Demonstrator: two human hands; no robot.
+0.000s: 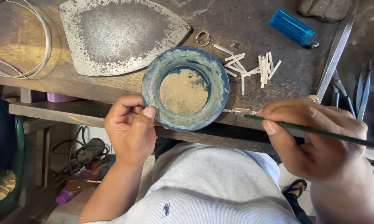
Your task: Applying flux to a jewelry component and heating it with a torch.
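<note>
The right hand (315,137) is closed on a thin green-handled brush (320,132), held like a pen, its tip pointing left at a small metal piece (240,111) lying at the desk's front edge. The left hand (131,128) is curled, thumb pressed to the rim of a round blue-green dish (185,88), steadying it; whether its fingers pinch anything else cannot be told. The dish holds a pale tan crust in its well and sits partly over the front edge of the wooden desk (253,25).

To do this well, the brush tip should load lightly from the well and touch only the small piece, with the left thumb keeping the dish from tipping off the edge. The wrist wants a rest on the desk lip.

Just behind the small piece lie short white metal strips (253,66), loosely scattered and easy to brush aside. A small ring (202,38) lies beyond the dish, beside a flat, pitted metal plate (116,35). A blue lighter (294,28) sits farther back; long tweezers (336,52) and pliers (361,91) lie at right, near the right hand. A wire coil (19,45) rests far left. Open room is narrow between dish and tools; the front edge drops to the lap.
</note>
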